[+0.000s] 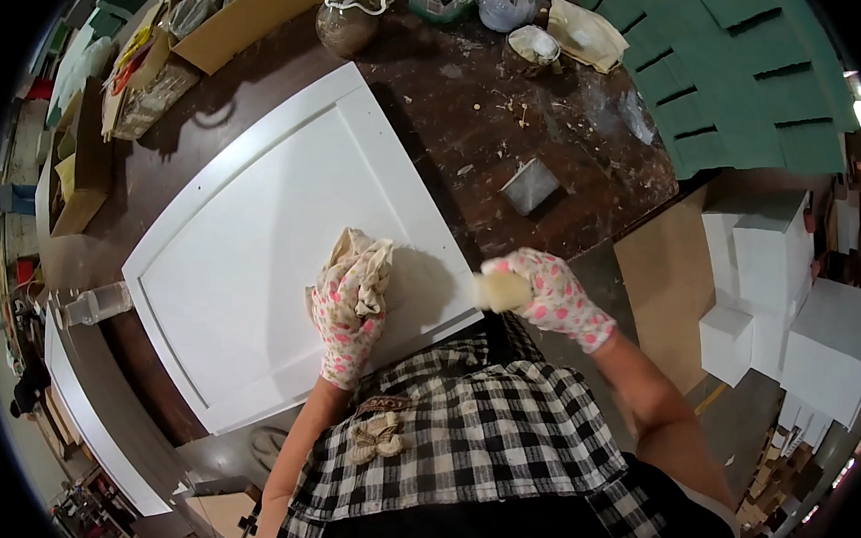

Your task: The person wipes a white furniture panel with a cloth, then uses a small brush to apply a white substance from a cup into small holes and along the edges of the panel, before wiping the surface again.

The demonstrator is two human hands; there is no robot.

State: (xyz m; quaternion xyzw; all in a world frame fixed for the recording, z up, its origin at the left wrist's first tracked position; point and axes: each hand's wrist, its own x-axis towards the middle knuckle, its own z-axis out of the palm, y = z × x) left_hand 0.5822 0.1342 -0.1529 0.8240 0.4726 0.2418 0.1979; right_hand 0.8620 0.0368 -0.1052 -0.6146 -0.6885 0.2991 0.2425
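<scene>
A white framed panel, like a cabinet door, lies flat on the dark brown table. My left hand, in a white glove with pink spots, is closed on a crumpled beige cloth resting on the panel. In a matching glove, my right hand grips a pale yellow block at the panel's right edge. The block is smeared by motion, so its material and whether it touches the edge cannot be told. A grey sanding block sits on the table beyond my right hand.
Across the stained table stand a handled jug, a blue-tinted bottle and an open tub. Cardboard boxes line the far left. A clear bottle lies by the panel's left corner. White boxes stand at right.
</scene>
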